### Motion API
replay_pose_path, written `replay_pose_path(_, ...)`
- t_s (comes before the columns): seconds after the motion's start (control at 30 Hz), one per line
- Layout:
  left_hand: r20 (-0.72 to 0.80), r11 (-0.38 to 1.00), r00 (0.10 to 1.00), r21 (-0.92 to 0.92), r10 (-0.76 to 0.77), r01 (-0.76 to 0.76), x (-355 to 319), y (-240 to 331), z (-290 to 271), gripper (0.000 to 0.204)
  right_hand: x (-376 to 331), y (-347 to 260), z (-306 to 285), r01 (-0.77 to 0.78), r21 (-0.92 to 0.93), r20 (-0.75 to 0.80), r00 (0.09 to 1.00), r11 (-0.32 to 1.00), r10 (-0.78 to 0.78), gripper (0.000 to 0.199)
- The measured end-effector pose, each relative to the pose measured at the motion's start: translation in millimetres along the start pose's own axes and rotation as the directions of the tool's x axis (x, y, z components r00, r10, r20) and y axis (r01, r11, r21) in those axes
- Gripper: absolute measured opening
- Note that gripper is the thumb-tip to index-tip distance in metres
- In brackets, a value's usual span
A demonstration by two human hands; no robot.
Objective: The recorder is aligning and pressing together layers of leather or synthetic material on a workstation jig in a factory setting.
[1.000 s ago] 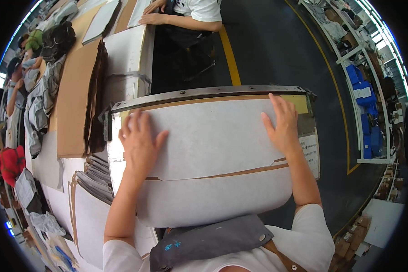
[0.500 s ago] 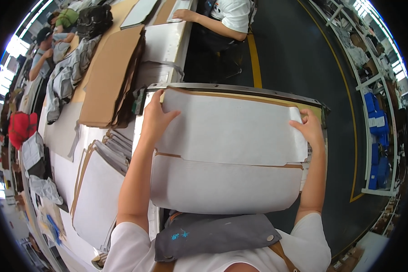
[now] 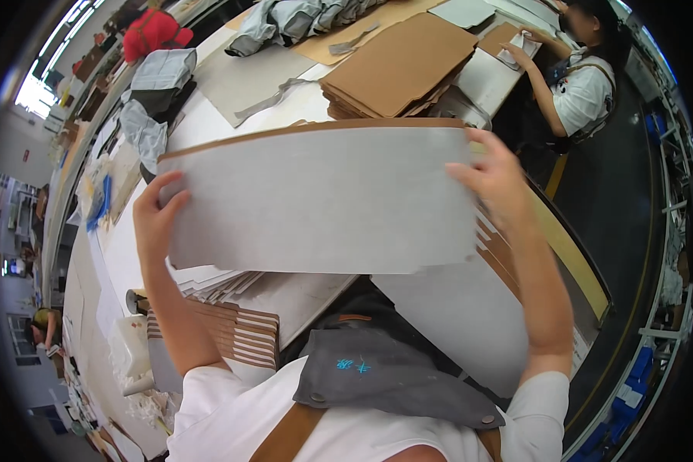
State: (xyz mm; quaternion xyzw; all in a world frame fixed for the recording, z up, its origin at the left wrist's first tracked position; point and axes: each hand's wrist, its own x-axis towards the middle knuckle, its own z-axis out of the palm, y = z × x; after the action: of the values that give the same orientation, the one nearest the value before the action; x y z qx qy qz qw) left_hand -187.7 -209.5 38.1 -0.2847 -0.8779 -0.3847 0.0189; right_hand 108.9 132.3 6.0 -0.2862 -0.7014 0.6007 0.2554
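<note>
A wide pale grey sheet (image 3: 316,200) with a brown strip along its far edge is held up in front of me, over the white table. My left hand (image 3: 158,212) grips its left end, thumb on the face. At the other end, my right hand (image 3: 497,181) pinches the upper right corner, slightly blurred. Under the right part lies another grey panel (image 3: 454,316), with several brown-edged layers beside it near my right forearm. By my left forearm, a fanned stack of brown-edged panels (image 3: 235,331) rests on the table. The held sheet hides whatever is directly behind it.
Beyond the sheet stands a pile of brown boards (image 3: 400,61), with grey cloth pieces (image 3: 300,19) past it. A co-worker (image 3: 585,92) handles a small piece at the far right. A white plastic jug (image 3: 131,343) and a grey strap (image 3: 273,100) are on the table.
The view has swung left toward the table. Both hands have lifted the grey sheet off the panel at the right workplace and carried it left, one hand at each end.
</note>
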Motion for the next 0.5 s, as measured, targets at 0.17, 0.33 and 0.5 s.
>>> replay_pose_path(0.17, 0.004, 0.997, 0.999, 0.067, -0.047, 0.046, 1, -94, -16, 0.038, 27, 43, 85, -0.014, -0.048, 0.142, 0.990, 0.999, 0.020, 0.052)
replay_pose_path(0.33, 0.069, 0.902, 0.909, 0.114, 0.411, -0.416, -3, 11, 71, 0.042, -51, 41, 9, 0.298, -0.475, 0.079, 0.952, 0.828, -0.297, 0.036)
replay_pose_path(0.5, 0.515, 0.657, 0.414, -0.515, 0.751, -0.551, -52, 129, 213, 0.044, -176, 49, -81, -0.100, -0.744, -0.188, 0.980, 0.661, -0.063, 0.043)
